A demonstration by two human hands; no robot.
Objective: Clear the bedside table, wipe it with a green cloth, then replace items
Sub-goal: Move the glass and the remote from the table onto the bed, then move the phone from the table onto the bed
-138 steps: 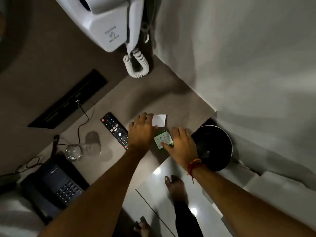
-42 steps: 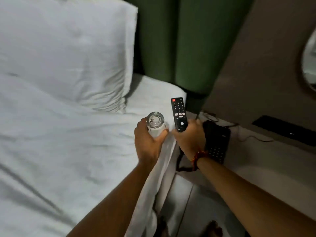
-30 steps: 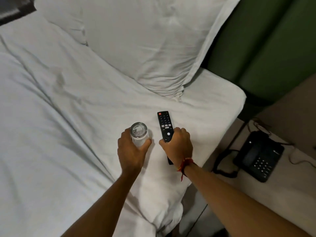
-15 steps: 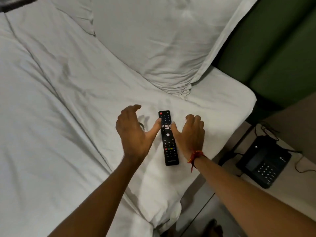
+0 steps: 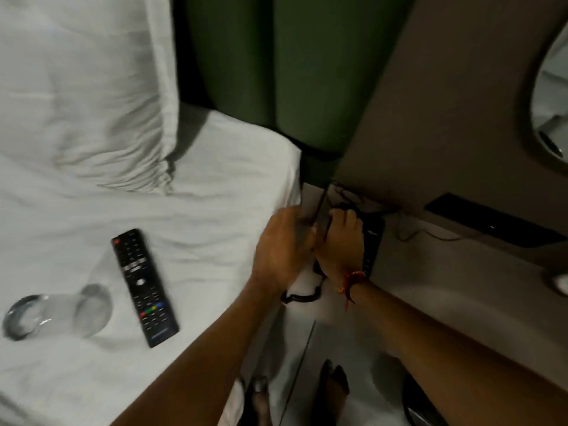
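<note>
A black telephone (image 5: 373, 241) stands at the left end of the beige bedside table (image 5: 455, 272), against the bed. My right hand (image 5: 342, 241) lies closed over the phone's left part. My left hand (image 5: 282, 244) presses on the phone's left side, fingers curled round its edge; the view is blurred there. The phone's coiled cord (image 5: 302, 298) hangs below my wrists. On the white bed (image 5: 215, 216) lie a black remote (image 5: 144, 287) and, left of it, a clear glass (image 5: 58, 312) on its side.
A white pillow (image 5: 86, 96) and green padded headboard (image 5: 276, 72) are behind the bed. A black socket strip (image 5: 491, 222) with thin cables runs along the wall panel. A dark bin (image 5: 421, 404) and my bare feet are on the floor below.
My hands have left the remote and glass on the bed and moved right to the telephone. The glass now lies on its side. The view swung right toward the table.
</note>
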